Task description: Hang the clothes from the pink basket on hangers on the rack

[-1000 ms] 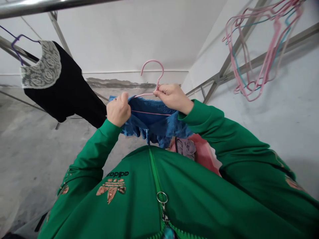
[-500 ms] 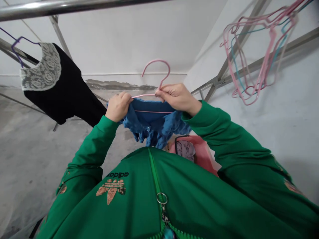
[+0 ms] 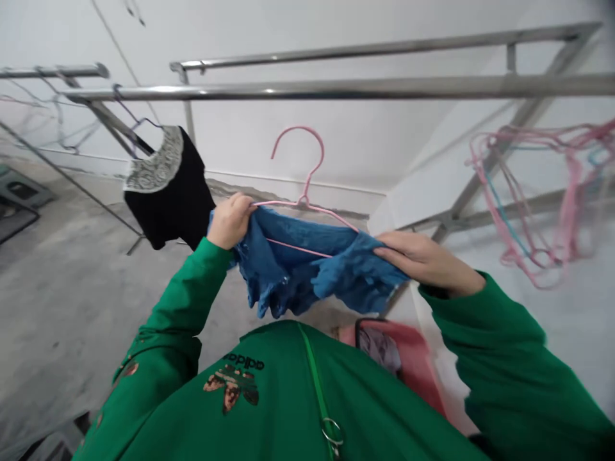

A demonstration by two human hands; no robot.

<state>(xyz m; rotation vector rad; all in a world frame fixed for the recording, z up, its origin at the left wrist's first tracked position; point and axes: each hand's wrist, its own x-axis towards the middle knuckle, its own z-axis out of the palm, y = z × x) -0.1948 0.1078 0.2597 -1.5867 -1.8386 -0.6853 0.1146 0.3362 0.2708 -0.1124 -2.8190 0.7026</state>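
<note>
My left hand point(image 3: 230, 221) pinches the near edge of a crumpled blue cloth garment point(image 3: 298, 272), together with the left end of a pink wire clothes hanger point(image 3: 300, 157). The hanger's hook stands up free above the cloth, and its lower wire shows through the neck opening. My right hand point(image 3: 425, 259) grips the garment's far right side, away from the hanger's hook. The hanger's right end is hidden inside the blue cloth. Both of my green tracksuit sleeves reach forward into view.
A black top with a lace collar point(image 3: 168, 176) hangs on a purple hanger from a steel drying rack rail point(image 3: 336, 89). A tangle of pink and blue hangers point(image 3: 542, 192) dangles at right. Below my arms sits a pink basket point(image 3: 408, 352) holding grey cloth.
My right hand has let go of the hanger's neck and moved right, holding the garment's far side. The blue cloth is now stretched wider over the hanger. The view has tilted upward.
</note>
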